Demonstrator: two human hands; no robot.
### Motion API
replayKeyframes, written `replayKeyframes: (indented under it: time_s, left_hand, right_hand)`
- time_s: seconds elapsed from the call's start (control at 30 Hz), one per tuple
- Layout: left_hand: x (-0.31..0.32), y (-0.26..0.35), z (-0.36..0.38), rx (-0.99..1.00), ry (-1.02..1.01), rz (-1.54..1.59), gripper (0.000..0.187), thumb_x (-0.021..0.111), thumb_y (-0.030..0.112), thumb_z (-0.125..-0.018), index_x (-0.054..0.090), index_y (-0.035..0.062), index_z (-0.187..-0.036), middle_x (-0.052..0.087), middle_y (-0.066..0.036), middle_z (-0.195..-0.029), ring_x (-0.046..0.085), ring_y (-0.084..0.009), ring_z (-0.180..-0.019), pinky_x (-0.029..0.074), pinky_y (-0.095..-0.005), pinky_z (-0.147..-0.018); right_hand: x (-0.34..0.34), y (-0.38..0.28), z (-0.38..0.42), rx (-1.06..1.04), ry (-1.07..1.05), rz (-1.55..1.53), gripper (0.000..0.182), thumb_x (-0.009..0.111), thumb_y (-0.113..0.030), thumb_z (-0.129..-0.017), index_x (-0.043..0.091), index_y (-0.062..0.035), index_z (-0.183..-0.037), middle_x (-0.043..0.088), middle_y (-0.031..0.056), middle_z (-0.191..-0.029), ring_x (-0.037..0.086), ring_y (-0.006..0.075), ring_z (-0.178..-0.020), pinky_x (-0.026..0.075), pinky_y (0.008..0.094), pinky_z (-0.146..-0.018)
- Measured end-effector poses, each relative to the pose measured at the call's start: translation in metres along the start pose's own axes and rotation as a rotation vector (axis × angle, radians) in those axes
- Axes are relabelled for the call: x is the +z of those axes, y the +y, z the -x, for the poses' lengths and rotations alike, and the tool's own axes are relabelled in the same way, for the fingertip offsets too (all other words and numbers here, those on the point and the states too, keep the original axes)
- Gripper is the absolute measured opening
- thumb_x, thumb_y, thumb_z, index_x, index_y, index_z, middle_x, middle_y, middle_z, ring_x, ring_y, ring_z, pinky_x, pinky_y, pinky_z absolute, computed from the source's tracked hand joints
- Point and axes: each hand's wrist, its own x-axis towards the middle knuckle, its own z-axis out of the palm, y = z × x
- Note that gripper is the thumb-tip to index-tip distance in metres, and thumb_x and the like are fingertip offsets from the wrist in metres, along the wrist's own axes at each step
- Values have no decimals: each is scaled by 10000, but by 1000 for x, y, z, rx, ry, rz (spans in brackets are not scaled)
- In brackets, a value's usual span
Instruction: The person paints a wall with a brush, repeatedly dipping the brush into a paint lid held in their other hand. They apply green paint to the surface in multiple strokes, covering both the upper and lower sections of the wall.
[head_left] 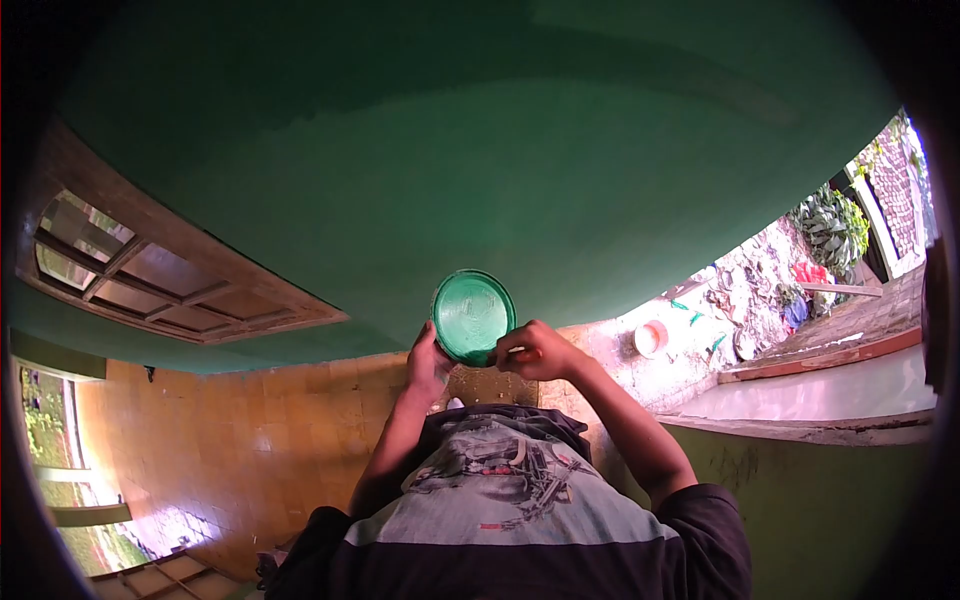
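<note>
A round container with green paint [474,312] is held up in front of my shirt, near the green wall [450,180]. My left hand [428,362] grips its lower left side, with the fingers partly hidden behind it. At the container's lower right rim is my right hand [532,352], its fingers curled around something I cannot make out. Darker green paint shows inside the rim beside those fingers. Part of the wall higher up is a darker green than the area below.
A window with a wooden frame [150,275] is set in the wall at the left. Orange-brown floor tiles [230,430] lie below. On the right stand a white bucket [650,338], rubble [745,300] and a low ledge [830,357].
</note>
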Motion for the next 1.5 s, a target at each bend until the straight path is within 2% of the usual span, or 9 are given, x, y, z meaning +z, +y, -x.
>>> replayKeyframes:
  time_s: [0.17, 0.3, 0.53, 0.7, 0.83, 1.03, 1.27, 1.37, 1.5]
  left_hand:
    - [-1, -2, -3, 0, 0, 25, 434, 431, 425, -1070, 481, 129, -1383, 570, -70, -1380, 551, -238, -1271, 452, -423, -1047]
    - [3, -6, -4, 6, -55, 51, 435, 464, 416, -1064, 487, 119, -1381, 563, -63, -1385, 550, -232, -1265, 438, -417, -1061]
    - [2, -12, -12, 7, -111, -46, 465, 453, 446, -1063, 502, 106, -1377, 569, -68, -1377, 558, -225, -1244, 444, -411, -1050]
    - [-3, -29, -16, -18, -65, 13, 559, 455, 495, -1045, 460, 102, -1443, 528, -64, -1443, 506, -244, -1312, 392, -423, -1110]
    - [-10, -43, -19, -47, 17, 35, 620, 395, 544, -1049, 428, 103, -1484, 482, -75, -1500, 429, -258, -1390, 309, -437, -1174]
    - [-8, -44, -13, -20, -48, 81, 617, 381, 581, -1039, 492, 125, -1440, 529, -54, -1457, 499, -265, -1329, 393, -448, -1120]
    - [6, -40, -11, 18, -2, 95, 618, 357, 571, -1042, 496, 116, -1437, 523, -67, -1468, 494, -278, -1335, 375, -461, -1137]
    - [2, -43, -15, 63, -50, 70, 619, 351, 572, -1040, 491, 121, -1441, 520, -70, -1471, 490, -293, -1339, 378, -478, -1133]
    - [1, -48, -12, 33, -5, 110, 622, 330, 575, -1037, 494, 127, -1437, 515, -77, -1475, 479, -314, -1347, 391, -507, -1121]
  right_hand:
    - [-33, 21, 7, 238, 394, -39, 67, 772, 7, -789, 714, -26, -788, 684, 23, -700, 609, 70, -642, 492, 240, -589]
    - [-15, 39, 9, 369, 588, 58, 126, 793, -31, -797, 676, -30, -751, 637, -3, -643, 529, 18, -607, 427, 213, -569]
    - [50, -4, -2, 410, 702, -574, 145, 784, 8, -798, 640, -3, -798, 706, 76, -785, 687, 130, -729, 570, 285, -670]
    - [8, -16, 1, 448, 1004, -1149, 163, 725, -8, -855, 592, -19, -949, 691, 129, -935, 699, 223, -754, 613, 372, -767]
    - [-62, -17, 30, 199, 1156, -1156, 222, 683, -147, -934, 617, -41, -1118, 674, 84, -1060, 659, 215, -964, 561, 374, -927]
    - [-202, -57, 84, -307, 1334, -694, 342, 632, -224, -986, 618, -15, -1256, 665, 89, -1202, 625, 190, -1137, 500, 386, -1020]
    - [-328, -106, 80, -448, 1823, 440, 171, 660, -7, -915, 757, -6, -1055, 753, 139, -1051, 721, 205, -984, 550, 294, -915]
    - [-358, -96, 73, -454, 1797, 829, 197, 647, 47, -829, 766, -11, -974, 757, 173, -1006, 739, 239, -969, 561, 322, -897]
    - [-337, -94, 65, -392, 1402, 875, 185, 673, 71, -790, 766, -18, -922, 766, 136, -986, 745, 212, -936, 573, 314, -860]
